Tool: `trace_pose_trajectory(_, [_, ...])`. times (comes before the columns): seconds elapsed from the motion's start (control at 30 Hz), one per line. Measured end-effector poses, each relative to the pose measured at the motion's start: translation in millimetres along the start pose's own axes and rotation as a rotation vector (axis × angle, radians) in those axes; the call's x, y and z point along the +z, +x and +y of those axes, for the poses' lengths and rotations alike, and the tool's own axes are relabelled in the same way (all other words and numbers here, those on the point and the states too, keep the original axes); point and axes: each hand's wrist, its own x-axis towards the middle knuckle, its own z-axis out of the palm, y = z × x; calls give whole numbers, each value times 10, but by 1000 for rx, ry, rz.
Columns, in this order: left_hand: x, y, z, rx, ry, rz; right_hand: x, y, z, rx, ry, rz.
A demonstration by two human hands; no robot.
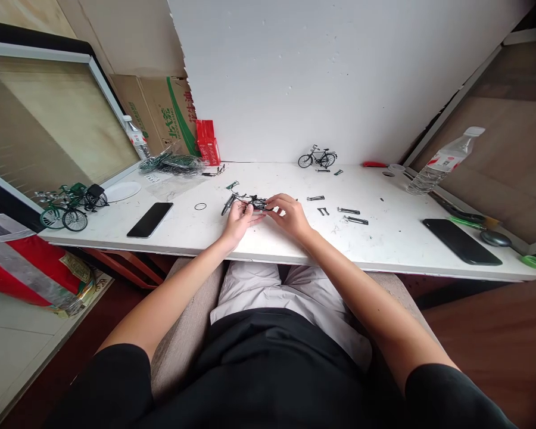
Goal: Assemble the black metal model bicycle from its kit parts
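Observation:
A small, partly built black model bicycle (250, 203) lies on the white table (268, 244) in front of me. My left hand (240, 218) grips its frame near the middle. My right hand (289, 213) pinches the same model from the right side, fingertips meeting the left hand's. One wheel (228, 204) of the model sticks out to the left of my hands. Loose metal parts (351, 215) lie just right of my right hand, and a small black ring (200, 206) lies to the left.
A finished black model bicycle (317, 158) stands at the back by the white wall. Green model bicycles (67, 205) sit far left. Two black phones (150, 219) (461, 241), a water bottle (442, 162), a red box (208, 142), bagged parts (172, 162) and tools (473, 219) surround the work area.

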Motion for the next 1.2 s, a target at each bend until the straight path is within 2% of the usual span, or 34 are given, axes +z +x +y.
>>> trace_pose_trajectory(0.13, [-3, 0, 5, -19, -9, -2, -4, 1, -3, 9, 5, -10])
trace_pose_trajectory(0.27, [6, -9, 17, -46, 17, 3, -18, 7, -24, 101, 12, -5])
trace_pose_trajectory(0.43, [23, -42, 13, -11, 48, 7, 3, 19, 11, 185, 36, 27])
trace_pose_trajectory(0.77, [-37, -32, -19, 32, 195, 14, 35, 10, 42, 175, 79, 48])
trace_pose_trajectory(1.2, [-47, 7, -74, 115, 175, 30, 21, 21, 2, 152, 158, 47])
